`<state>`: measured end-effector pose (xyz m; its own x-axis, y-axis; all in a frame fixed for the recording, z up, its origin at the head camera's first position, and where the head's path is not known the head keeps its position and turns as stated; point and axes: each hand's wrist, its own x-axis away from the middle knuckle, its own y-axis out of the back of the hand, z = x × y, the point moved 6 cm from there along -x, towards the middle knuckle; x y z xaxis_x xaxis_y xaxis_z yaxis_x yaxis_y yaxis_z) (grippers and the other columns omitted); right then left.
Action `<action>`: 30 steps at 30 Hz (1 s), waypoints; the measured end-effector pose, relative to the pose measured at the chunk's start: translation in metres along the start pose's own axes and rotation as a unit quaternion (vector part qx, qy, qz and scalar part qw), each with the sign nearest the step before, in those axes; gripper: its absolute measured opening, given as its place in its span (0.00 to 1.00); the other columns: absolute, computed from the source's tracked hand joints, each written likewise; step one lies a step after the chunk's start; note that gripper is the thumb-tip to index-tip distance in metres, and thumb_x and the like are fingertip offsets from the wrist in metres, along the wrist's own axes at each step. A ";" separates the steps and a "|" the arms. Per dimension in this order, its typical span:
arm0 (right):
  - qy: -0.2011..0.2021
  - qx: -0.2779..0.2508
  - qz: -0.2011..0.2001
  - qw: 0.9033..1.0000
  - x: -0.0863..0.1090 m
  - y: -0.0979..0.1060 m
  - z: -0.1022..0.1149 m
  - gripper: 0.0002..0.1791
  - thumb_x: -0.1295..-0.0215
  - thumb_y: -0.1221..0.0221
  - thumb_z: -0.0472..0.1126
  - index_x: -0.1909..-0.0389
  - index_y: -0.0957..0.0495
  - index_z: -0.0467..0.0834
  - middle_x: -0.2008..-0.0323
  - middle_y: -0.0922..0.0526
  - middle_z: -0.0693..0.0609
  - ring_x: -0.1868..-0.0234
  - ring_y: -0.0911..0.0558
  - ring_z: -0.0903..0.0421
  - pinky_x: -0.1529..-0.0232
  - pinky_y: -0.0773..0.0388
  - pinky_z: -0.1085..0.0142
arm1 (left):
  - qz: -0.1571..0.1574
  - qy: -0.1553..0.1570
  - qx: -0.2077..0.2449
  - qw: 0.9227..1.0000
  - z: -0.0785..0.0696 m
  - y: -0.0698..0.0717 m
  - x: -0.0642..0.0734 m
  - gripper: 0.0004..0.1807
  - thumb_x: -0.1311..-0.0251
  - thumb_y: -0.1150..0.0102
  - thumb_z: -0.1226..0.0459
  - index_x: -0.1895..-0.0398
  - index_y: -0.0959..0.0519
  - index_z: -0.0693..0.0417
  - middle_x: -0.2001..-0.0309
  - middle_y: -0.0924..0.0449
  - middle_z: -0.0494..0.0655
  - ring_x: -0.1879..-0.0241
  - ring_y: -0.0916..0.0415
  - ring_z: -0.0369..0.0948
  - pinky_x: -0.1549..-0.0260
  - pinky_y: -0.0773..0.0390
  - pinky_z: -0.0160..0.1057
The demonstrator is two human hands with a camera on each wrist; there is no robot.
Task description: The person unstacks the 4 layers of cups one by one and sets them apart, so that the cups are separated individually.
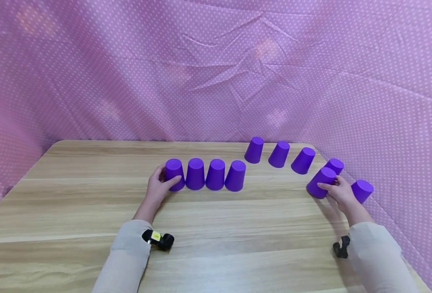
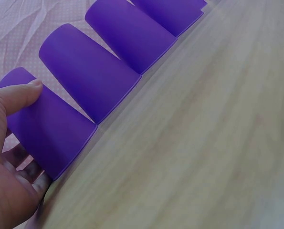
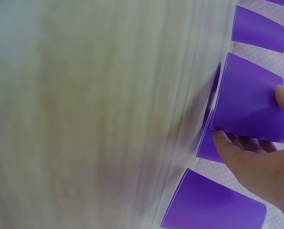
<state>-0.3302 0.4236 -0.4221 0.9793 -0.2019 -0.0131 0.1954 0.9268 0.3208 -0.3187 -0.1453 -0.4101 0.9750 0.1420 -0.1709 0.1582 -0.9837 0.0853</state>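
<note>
At the left end of a close row of upside-down purple cups, my left hand [image 1: 156, 190] holds the end cup [image 1: 174, 175]. Its thumb lies across the front of that cup, while the other fingers are around the far side, partly hidden in the left wrist view. Farther right, my right hand [image 1: 342, 193] grips another upside-down purple cup [image 1: 321, 183], thumb on one side and fingers on the other. This cup tilts a little, and in the right wrist view its rim looks slightly above the table, over a shadow.
Three purple cups, among them one at the back [image 1: 254, 150], stand spaced along the far right of the wooden table [image 1: 216, 240]. One cup [image 1: 335, 165] is partly behind the held cup, another [image 1: 362, 190] beside my right hand. Pink dotted cloth [image 1: 216, 81] hangs around the table.
</note>
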 end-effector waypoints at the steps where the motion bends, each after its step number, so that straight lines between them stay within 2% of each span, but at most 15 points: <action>1: -0.001 0.000 -0.001 1.000 0.000 0.000 0.000 0.45 0.54 0.36 0.46 0.41 0.50 0.32 0.57 0.34 0.50 0.68 0.29 0.71 0.67 0.29 0.78 | 0.001 0.000 -0.001 1.000 0.000 0.000 0.000 0.36 0.54 0.37 0.65 0.40 0.41 0.59 0.48 0.35 0.59 0.48 0.38 0.48 0.47 0.40 0.41; 6: -0.008 0.009 0.003 1.000 0.007 -0.001 0.007 0.47 0.54 0.36 0.47 0.40 0.51 0.31 0.53 0.36 0.43 0.67 0.30 0.70 0.65 0.29 0.78 | 0.004 0.003 -0.001 1.000 0.000 -0.001 0.001 0.36 0.54 0.37 0.65 0.40 0.42 0.59 0.47 0.36 0.59 0.47 0.39 0.48 0.47 0.41 0.42; 9: -0.007 0.017 0.014 1.000 0.014 -0.002 0.016 0.46 0.54 0.36 0.47 0.40 0.50 0.31 0.55 0.33 0.46 0.66 0.30 0.69 0.63 0.29 0.76 | 0.004 0.003 0.000 1.000 0.000 -0.001 0.001 0.37 0.54 0.38 0.65 0.40 0.42 0.59 0.47 0.36 0.59 0.46 0.40 0.49 0.47 0.41 0.42; 12: -0.021 -0.007 0.013 1.000 0.016 -0.002 0.018 0.42 0.55 0.35 0.44 0.42 0.46 0.34 0.60 0.30 0.52 0.67 0.28 0.68 0.64 0.28 0.74 | 0.003 0.004 0.000 1.000 -0.001 -0.001 0.001 0.37 0.54 0.38 0.65 0.40 0.42 0.59 0.47 0.37 0.59 0.46 0.40 0.49 0.47 0.41 0.42; 14: -0.026 -0.012 0.017 0.999 0.016 -0.003 0.018 0.42 0.54 0.35 0.43 0.42 0.47 0.34 0.60 0.31 0.51 0.67 0.28 0.68 0.64 0.27 0.74 | 0.001 0.004 -0.001 1.000 -0.001 -0.001 0.001 0.36 0.54 0.38 0.65 0.40 0.42 0.60 0.46 0.37 0.59 0.46 0.40 0.49 0.47 0.41 0.42; 18: -0.026 -0.002 0.019 0.999 0.018 -0.005 0.021 0.47 0.55 0.35 0.44 0.40 0.53 0.31 0.53 0.34 0.38 0.66 0.28 0.66 0.62 0.27 0.72 | 0.000 0.002 -0.001 1.000 -0.002 0.000 0.001 0.36 0.54 0.38 0.66 0.40 0.42 0.61 0.47 0.37 0.59 0.46 0.40 0.48 0.47 0.41 0.41; 25: -0.042 0.010 0.010 0.999 0.027 -0.008 0.032 0.44 0.50 0.39 0.39 0.39 0.55 0.30 0.47 0.41 0.31 0.66 0.30 0.66 0.59 0.28 0.70 | 0.002 0.001 -0.002 1.000 -0.001 0.000 0.001 0.35 0.54 0.38 0.65 0.41 0.41 0.60 0.47 0.36 0.58 0.46 0.40 0.48 0.47 0.41 0.41; 28: -0.034 0.022 0.026 0.999 0.033 -0.011 0.040 0.43 0.47 0.42 0.37 0.39 0.60 0.28 0.43 0.50 0.27 0.65 0.32 0.67 0.55 0.30 0.67 | 0.004 0.002 0.000 1.000 -0.001 0.000 0.001 0.35 0.53 0.38 0.65 0.40 0.41 0.59 0.47 0.37 0.59 0.46 0.40 0.48 0.46 0.42 0.41; 30: -0.033 0.019 0.021 0.999 0.034 -0.011 0.042 0.42 0.45 0.44 0.36 0.39 0.60 0.27 0.43 0.49 0.27 0.66 0.32 0.69 0.56 0.30 0.68 | 0.004 0.002 0.003 1.000 -0.001 0.000 0.001 0.35 0.54 0.38 0.65 0.40 0.41 0.59 0.47 0.37 0.58 0.46 0.40 0.48 0.46 0.42 0.41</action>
<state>-0.3011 0.3929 -0.3862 0.9807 -0.1845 0.0642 0.1502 0.9222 0.3563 -0.3179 -0.1448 -0.4093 0.9768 0.1349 -0.1663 0.1499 -0.9853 0.0814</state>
